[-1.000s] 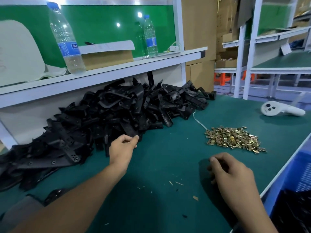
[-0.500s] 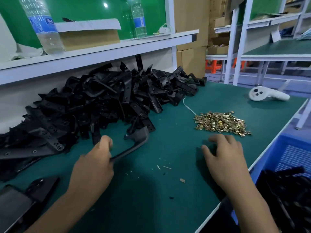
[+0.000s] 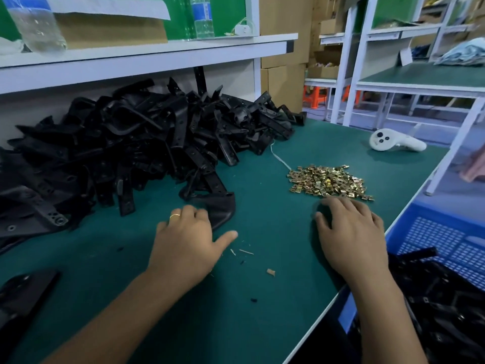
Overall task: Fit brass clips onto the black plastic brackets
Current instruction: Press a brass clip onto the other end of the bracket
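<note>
While 0.5 s ago it gripped the bracket's thin end, left hand (image 3: 187, 240) now lies spread on that bracket (image 3: 223, 208), mid worktop (image 3: 262, 311). Right hand (image 3: 351, 232) spread flat, unchanged, just short of brass clips (image 3: 328, 181) near right edge.

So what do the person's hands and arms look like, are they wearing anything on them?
Both forearms are bare, with no sleeves, gloves or watch in view. The left hand wears a thin gold-coloured ring on one finger. The right hand shows nothing worn.
</note>
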Demonstrator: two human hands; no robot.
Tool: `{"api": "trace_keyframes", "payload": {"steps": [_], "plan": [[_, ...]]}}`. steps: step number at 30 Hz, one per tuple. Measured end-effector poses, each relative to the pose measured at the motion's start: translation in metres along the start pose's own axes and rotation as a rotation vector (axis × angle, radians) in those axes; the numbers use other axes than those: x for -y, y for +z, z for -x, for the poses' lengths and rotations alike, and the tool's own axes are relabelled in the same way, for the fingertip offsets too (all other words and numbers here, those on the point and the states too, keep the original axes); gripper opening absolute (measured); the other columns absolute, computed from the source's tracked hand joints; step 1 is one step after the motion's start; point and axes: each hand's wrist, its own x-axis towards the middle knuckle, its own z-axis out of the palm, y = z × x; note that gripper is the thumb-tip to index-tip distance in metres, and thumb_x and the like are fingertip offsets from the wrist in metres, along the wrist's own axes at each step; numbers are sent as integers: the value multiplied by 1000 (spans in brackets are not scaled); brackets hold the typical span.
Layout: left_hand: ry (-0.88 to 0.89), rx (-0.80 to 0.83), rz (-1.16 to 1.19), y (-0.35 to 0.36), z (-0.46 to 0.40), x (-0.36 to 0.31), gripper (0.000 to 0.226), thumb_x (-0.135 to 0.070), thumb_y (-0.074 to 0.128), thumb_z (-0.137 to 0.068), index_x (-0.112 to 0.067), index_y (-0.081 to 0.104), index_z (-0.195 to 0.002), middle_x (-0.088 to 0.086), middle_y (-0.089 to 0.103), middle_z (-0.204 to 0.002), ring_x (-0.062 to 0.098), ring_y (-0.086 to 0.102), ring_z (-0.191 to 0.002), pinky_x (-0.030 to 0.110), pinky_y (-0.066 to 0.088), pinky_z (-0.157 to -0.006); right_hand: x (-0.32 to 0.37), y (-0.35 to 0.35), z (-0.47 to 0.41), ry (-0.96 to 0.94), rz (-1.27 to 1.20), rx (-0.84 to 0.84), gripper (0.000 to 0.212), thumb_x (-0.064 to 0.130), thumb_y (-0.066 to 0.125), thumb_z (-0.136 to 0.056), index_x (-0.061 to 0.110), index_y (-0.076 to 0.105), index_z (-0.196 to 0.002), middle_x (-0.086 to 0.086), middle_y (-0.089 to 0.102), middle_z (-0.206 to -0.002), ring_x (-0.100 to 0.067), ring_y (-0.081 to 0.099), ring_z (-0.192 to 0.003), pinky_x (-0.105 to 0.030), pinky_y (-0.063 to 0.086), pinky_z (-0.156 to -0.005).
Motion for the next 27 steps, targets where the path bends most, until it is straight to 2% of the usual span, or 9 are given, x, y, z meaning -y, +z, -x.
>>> {"api": "trace_keyframes", "payload": {"steps": [3, 6, 8, 10, 13, 16, 22, 25, 27], "plan": [[95, -81, 234, 10, -3, -8, 52, -57, 45, -101, -20, 51, -137, -3, 49, -134, 20, 44, -125, 39, 36, -106, -3, 1, 0, -89, -99, -44, 26, 24, 56, -101, 25, 64, -125, 4, 62, -128, -26, 49, -119, -43, 39, -97], [216, 9, 548, 10, 3, -5, 35, -39, 57, -102, -30, 51, -136, -21, 44, -137, 6, 38, -131, 29, 30, -111, -3, 3, 0, -29, -246, -126, 30, 5, 61, -95, 14, 68, -122, -4, 59, -125, -28, 47, -118, -39, 42, -93], [242, 76, 634, 8, 12, -4, 40, -54, 64, -91, -41, 49, -126, -36, 40, -128, -12, 32, -127, 25, 28, -107, -4, 4, 0, 59, -277, -164, 28, 0, 59, -94, 11, 71, -116, -7, 60, -119, -29, 47, -116, -36, 39, -86], [265, 57, 631, 10, 24, -4, 52, -77, 59, -76, -45, 47, -115, -36, 42, -119, -20, 27, -121, 24, 28, -102, -6, 4, -1, 134, -307, -156, 25, -1, 59, -94, 12, 75, -108, -7, 63, -107, -31, 53, -108, -32, 34, -77], [314, -81, 569, 11, 36, -7, 53, -86, 54, -75, -39, 50, -99, -23, 49, -102, -3, 45, -107, 30, 38, -96, -9, -1, -1, 180, -420, -153, 17, 5, 73, -90, 14, 75, -104, -6, 69, -99, -25, 63, -93, -29, 40, -79], [329, -68, 567, 10, 34, -6, 52, -85, 53, -78, -38, 50, -100, -24, 48, -105, 3, 48, -107, 35, 42, -98, -13, -5, 5, 232, -407, -180, 25, 23, 84, -85, 13, 75, -106, -9, 63, -106, -24, 60, -92, -30, 42, -85], [362, -92, 598, 10, 35, -6, 55, -81, 48, -82, -34, 52, -110, -25, 46, -111, -7, 40, -116, 25, 28, -114, -15, -7, 5, 227, -326, -180, 2, 18, 80, -88, 19, 78, -88, -3, 58, -93, -29, 59, -90, -31, 39, -75], [371, -107, 615, 9, 35, -5, 55, -74, 51, -82, -27, 54, -112, -20, 48, -114, -6, 41, -115, 23, 23, -118, -13, -8, 4, 203, -390, -136, 10, 17, 81, -86, 20, 72, -83, 2, 65, -87, -17, 60, -80, -30, 40, -72], [374, -123, 596, 9, 36, -5, 51, -66, 57, -86, -23, 55, -112, -17, 49, -113, 2, 44, -115, 23, 21, -120, -13, -7, 4, 177, -386, -108, 11, 20, 80, -87, 20, 70, -84, 0, 67, -87, -18, 59, -80, -31, 41, -72]]}}
